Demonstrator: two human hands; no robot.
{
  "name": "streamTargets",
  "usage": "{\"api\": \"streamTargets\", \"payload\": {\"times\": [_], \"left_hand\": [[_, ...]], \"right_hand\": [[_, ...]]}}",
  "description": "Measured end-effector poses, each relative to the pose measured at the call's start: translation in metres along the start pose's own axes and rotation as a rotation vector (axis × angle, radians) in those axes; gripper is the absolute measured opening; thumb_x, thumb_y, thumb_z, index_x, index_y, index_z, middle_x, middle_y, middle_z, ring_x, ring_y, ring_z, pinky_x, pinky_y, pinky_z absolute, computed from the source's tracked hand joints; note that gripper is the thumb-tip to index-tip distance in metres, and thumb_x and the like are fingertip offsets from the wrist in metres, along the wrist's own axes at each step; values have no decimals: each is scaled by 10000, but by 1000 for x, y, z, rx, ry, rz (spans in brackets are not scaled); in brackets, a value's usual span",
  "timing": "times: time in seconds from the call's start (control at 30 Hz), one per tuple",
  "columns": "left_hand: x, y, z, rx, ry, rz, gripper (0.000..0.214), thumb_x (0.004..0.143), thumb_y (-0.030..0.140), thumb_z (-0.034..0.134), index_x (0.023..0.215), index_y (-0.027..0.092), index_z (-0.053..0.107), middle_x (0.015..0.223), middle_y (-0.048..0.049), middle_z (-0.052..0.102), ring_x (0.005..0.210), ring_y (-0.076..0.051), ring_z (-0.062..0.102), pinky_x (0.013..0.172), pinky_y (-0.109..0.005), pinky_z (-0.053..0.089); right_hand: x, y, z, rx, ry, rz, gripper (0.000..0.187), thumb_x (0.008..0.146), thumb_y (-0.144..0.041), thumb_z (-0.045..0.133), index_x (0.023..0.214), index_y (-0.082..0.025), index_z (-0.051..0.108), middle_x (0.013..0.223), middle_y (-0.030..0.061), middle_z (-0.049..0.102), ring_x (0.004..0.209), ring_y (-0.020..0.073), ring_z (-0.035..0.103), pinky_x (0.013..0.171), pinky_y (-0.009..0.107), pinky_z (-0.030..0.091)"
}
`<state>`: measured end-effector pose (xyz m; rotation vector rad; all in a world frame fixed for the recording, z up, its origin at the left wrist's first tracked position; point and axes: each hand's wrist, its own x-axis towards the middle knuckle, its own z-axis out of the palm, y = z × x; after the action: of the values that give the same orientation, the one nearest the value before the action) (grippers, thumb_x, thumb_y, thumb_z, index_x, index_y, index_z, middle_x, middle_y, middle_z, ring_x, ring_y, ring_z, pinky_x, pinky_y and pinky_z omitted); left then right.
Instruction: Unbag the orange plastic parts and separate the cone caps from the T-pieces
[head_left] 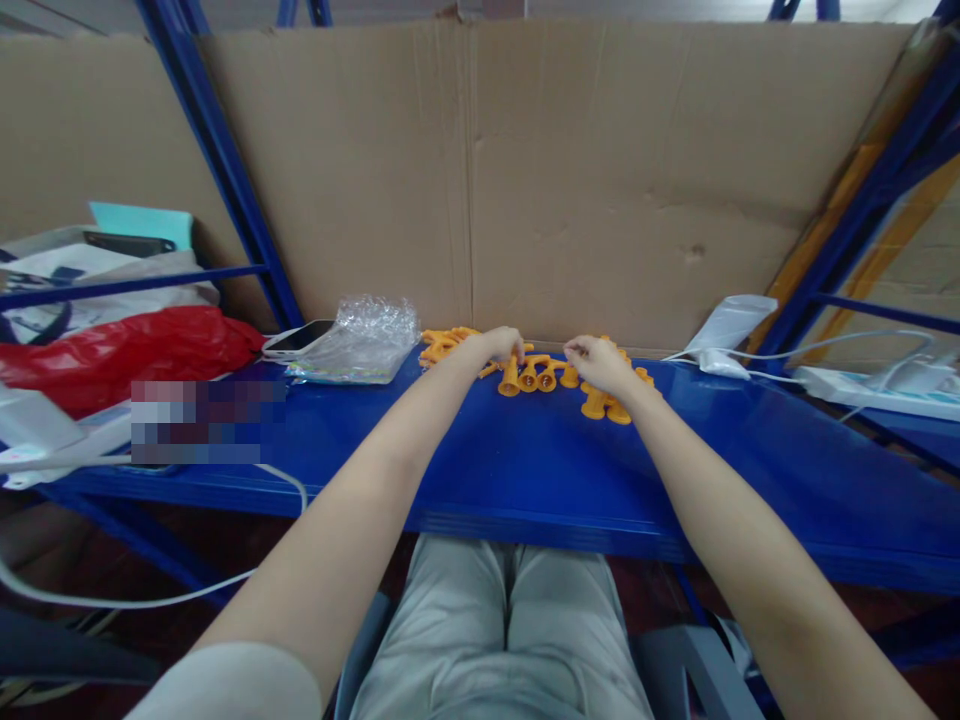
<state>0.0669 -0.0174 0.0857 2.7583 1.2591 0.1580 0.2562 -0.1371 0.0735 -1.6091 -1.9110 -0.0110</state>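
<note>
Several orange-yellow plastic pieces with flared, bell-shaped ends lie in a row at the back of the blue shelf. My left hand reaches down with curled fingers at one bell-ended piece. Two similar pieces, one of them here, lie between my hands. My right hand is closed in a pinch just above another yellow piece; what its fingertips hold, if anything, is too small to make out. More yellow pieces sit under and beside my right wrist, and a further pile lies left of my left hand, partly behind the forearm.
A cardboard panel stands behind the blue shelf. To the left are a clear plastic bag, a phone and a red bag. A white packet and a power strip with cables lie to the right.
</note>
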Motion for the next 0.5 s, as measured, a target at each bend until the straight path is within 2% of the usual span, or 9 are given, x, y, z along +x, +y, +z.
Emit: {"api": "streamTargets", "payload": {"times": [0.1, 0.17, 0.3, 0.4, 0.5], "left_hand": [[15, 4, 9, -90, 46, 57, 532, 535, -71, 482, 908, 149, 790, 1143, -72, 735, 1063, -228, 676, 829, -237, 534], [22, 0, 12, -118, 115, 80, 555, 547, -68, 474, 954, 153, 781, 1230, -72, 699, 1171, -205, 623, 892, -218, 512], [27, -16, 12, -127, 256, -37, 557, 591, -40, 534, 1084, 119, 737, 1147, -92, 728, 1060, -201, 662, 916, -246, 509], [25, -25, 14, -81, 220, -94, 624, 588, -33, 610, 1184, 131, 695, 1200, -105, 709, 1065, -224, 664, 934, -270, 506], [23, -26, 21, 10, 117, -39, 673, 600, -44, 628, 1221, 209, 683, 1308, -95, 657, 1193, -237, 615, 1024, -296, 456]], "right_hand": [[-1, -1, -2, -19, 5, 4, 250, 890, -158, 487, 969, -186, 723, 1031, 90, 756, 947, 211, 692, 856, 304, 515], [-1, -2, -4, -31, 5, 10, 256, 890, -166, 487, 973, -175, 729, 1002, 95, 758, 916, 207, 694, 829, 285, 508], [-3, -3, -6, -60, 8, 9, 281, 889, -170, 476, 998, -158, 735, 982, 107, 756, 889, 204, 692, 810, 272, 489], [-4, -4, -7, -80, 4, 12, 283, 890, -166, 469, 990, -157, 733, 981, 106, 755, 890, 204, 688, 799, 271, 479], [-4, -3, -6, -85, -2, 10, 261, 873, -143, 478, 935, -176, 728, 958, 82, 758, 868, 197, 683, 775, 265, 472]]}}
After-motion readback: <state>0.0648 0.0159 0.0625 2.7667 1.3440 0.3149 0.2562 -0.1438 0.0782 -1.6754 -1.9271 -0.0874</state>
